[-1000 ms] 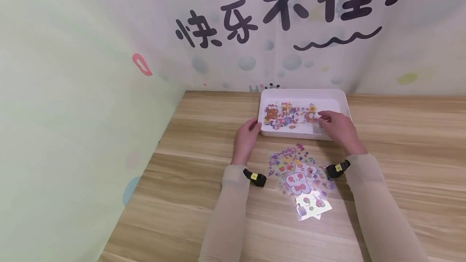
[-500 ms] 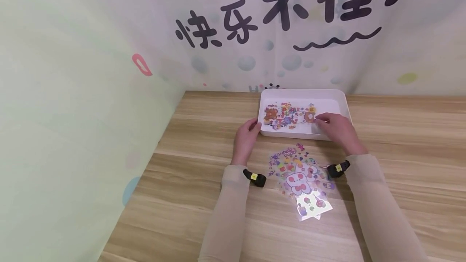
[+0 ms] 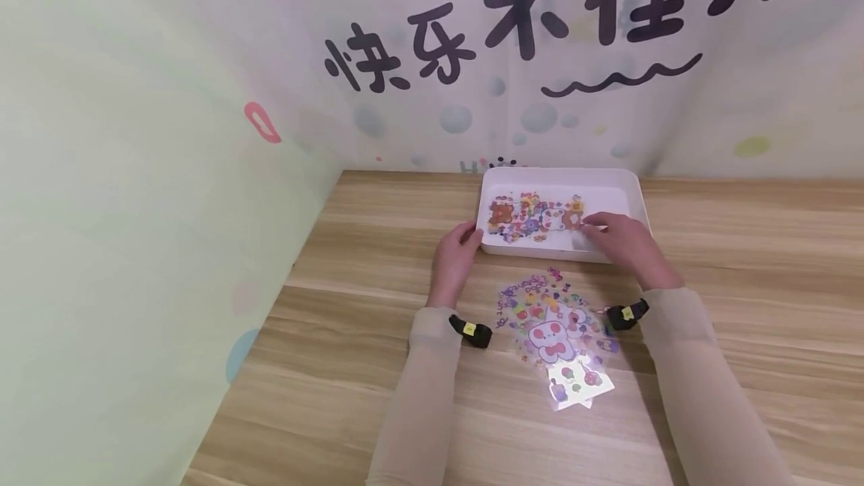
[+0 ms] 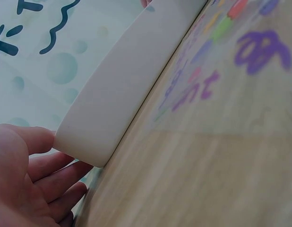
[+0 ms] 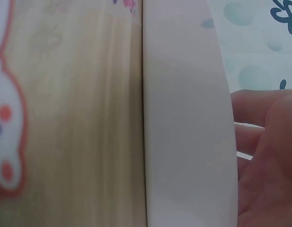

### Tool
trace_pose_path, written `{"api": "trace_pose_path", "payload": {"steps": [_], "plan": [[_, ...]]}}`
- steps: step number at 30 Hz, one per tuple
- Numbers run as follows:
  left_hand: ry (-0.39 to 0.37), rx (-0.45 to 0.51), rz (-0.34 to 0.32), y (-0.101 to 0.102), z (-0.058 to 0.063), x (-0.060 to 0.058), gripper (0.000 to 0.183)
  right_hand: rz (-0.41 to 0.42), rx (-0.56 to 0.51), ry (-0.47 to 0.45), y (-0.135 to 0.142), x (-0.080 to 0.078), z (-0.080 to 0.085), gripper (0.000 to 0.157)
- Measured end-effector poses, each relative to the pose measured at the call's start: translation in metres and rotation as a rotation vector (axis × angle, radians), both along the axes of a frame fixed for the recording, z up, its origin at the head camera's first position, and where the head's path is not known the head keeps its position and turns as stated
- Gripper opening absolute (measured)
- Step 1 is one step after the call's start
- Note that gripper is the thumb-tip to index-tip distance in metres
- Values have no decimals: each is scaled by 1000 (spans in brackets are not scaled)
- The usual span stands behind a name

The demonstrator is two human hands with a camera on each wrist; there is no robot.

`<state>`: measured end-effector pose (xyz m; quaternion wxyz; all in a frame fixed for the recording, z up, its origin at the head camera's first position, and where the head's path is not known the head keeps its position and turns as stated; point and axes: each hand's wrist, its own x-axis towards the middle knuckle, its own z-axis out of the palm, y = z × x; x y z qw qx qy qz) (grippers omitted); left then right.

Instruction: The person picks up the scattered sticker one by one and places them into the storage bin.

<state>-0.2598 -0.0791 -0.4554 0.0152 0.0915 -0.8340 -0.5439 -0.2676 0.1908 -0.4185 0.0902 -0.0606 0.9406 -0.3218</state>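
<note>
A white tray (image 3: 562, 252) stands at the back of the wooden table, and colourful transparent sticker sheets (image 3: 520, 227) with bear and bunny pictures lie in its left and middle part. My left hand (image 3: 454, 262) touches the tray's front left corner. In the left wrist view its thumb meets the rim and its fairly straight fingers lie by the end wall. My right hand (image 3: 628, 242) reaches over the front wall, thumb and index fingertips at the right end of the stickers. The tray wall (image 5: 191, 123) hides those fingertips in the right wrist view, so a pinch cannot be confirmed.
In front of the tray, between the forearms, lies a larger transparent bunny sticker sheet (image 3: 553, 340). A small shiny sticker card (image 3: 580, 382) overlaps its lower edge. A printed cloth (image 3: 513, 96) hangs behind the table, another stretch of cloth (image 3: 135, 208) along its left side.
My right hand has shifted slightly left and down at the stickers' right end inside the tray. My left hand stays at the tray's corner. The view has tilted a little.
</note>
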Motion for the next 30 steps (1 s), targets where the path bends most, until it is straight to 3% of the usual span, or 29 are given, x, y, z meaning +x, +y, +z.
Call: {"api": "trace_pose_path", "payload": {"steps": [21,30], "plan": [[5,-12,3,0,-3,-2,38,21,-38,32,2,1,2,46],[0,-8,1,0,-3,-1,39,-75,-86,95,3,3,-1,46]]}}
